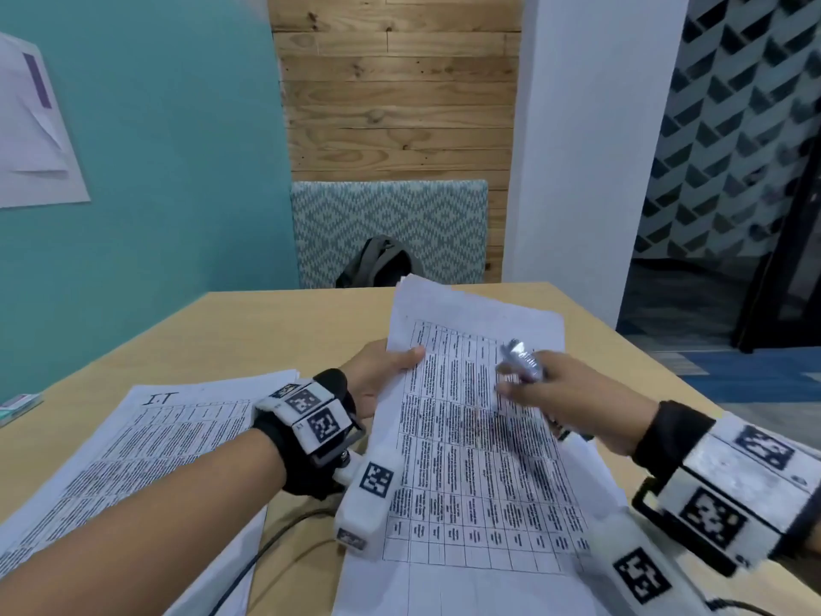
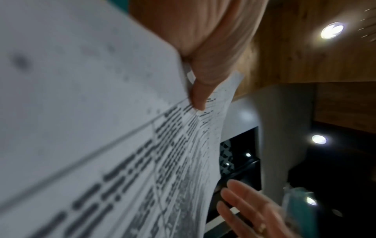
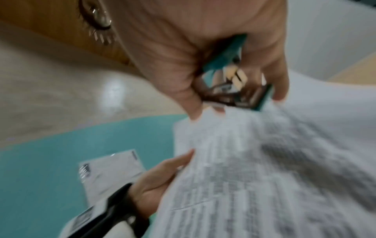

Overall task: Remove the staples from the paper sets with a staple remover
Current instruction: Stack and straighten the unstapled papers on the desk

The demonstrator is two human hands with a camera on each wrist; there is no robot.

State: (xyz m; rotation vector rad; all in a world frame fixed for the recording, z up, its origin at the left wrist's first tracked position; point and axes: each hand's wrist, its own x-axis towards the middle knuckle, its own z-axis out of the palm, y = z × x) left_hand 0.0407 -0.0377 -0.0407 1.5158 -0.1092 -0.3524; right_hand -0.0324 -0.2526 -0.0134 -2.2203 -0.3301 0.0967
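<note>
A set of printed table sheets (image 1: 471, 437) is lifted off the wooden table (image 1: 275, 331), tilted toward me. My left hand (image 1: 382, 380) grips its left edge, thumb on top; the left wrist view shows the thumb (image 2: 200, 95) pressed on the paper set (image 2: 101, 128). My right hand (image 1: 555, 393) hovers over the sheet's right side and holds a teal and metal staple remover (image 1: 522, 360). In the right wrist view the staple remover (image 3: 234, 77) sits between the fingers, its metal end near the paper set (image 3: 264, 169). No staple is visible.
A second stack of printed sheets (image 1: 146, 442) lies flat on the table at the left. A small teal box (image 1: 20, 404) sits at the table's left edge. A patterned chair (image 1: 391, 224) with a dark bag (image 1: 377, 264) stands behind the table. Cables (image 1: 266, 549) run near me.
</note>
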